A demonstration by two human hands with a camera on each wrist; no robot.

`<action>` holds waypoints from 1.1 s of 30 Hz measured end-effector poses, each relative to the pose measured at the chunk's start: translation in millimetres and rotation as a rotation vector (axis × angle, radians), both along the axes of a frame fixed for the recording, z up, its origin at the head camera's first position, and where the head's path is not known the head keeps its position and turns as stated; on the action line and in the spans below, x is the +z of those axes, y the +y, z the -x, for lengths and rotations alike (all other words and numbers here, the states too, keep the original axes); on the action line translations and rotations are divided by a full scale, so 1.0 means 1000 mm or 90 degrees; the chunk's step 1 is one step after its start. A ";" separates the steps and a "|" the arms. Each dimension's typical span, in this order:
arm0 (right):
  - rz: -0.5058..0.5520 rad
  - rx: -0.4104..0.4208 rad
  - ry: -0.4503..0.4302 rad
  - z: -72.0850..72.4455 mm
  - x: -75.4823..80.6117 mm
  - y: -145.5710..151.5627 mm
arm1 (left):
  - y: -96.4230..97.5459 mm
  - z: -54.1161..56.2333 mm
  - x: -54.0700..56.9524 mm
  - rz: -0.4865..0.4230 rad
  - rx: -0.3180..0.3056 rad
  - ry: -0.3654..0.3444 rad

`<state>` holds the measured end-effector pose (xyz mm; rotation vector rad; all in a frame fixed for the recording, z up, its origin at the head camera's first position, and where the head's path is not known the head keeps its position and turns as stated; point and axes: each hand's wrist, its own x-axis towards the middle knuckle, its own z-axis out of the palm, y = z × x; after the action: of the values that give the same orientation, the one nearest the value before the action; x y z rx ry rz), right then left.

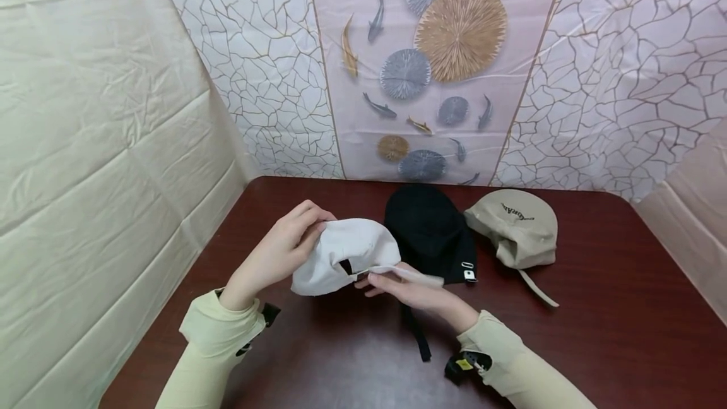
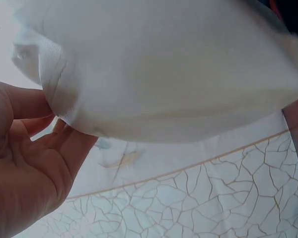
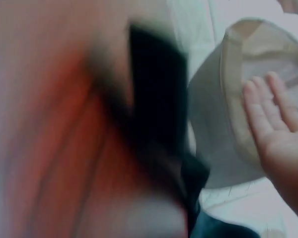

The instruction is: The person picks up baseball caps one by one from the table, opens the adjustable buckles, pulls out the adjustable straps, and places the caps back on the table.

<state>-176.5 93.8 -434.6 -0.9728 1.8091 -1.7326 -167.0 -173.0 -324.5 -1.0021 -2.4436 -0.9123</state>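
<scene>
A white baseball cap (image 1: 352,245) is held up above the table, its back opening and strap turned toward me. My left hand (image 1: 284,248) grips the cap's left edge. In the left wrist view, the fingers and thumb of that hand (image 2: 35,148) pinch the rim of the pale cap (image 2: 154,74). My right hand (image 1: 417,292) is at the strap side, with a loose white strap (image 1: 423,278) lying across it. Seen from the right wrist, this hand (image 3: 283,119) has its fingers extended against the inside of the cap (image 3: 208,119).
A black cap (image 1: 426,226) lies just behind the right hand, its dark strap (image 1: 417,333) trailing forward. Farther right rests a beige cap (image 1: 522,226) with a loose strap. All are on a dark red-brown table (image 1: 596,320); patterned cloth (image 1: 272,81) hangs behind.
</scene>
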 end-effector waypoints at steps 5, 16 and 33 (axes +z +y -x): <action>0.118 -0.064 0.021 -0.008 0.005 -0.007 | 0.005 -0.002 0.000 -0.033 0.029 0.029; 0.300 -0.192 -0.091 -0.015 0.037 -0.008 | 0.020 -0.014 0.009 -0.137 0.079 0.157; 0.362 -0.205 -0.053 -0.026 0.056 -0.011 | 0.069 -0.028 -0.007 -0.070 0.054 0.100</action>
<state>-150.1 82.5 -378.3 -0.8165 1.5054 -2.5327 -138.5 -104.0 -331.8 -0.8896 -2.2615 -0.8939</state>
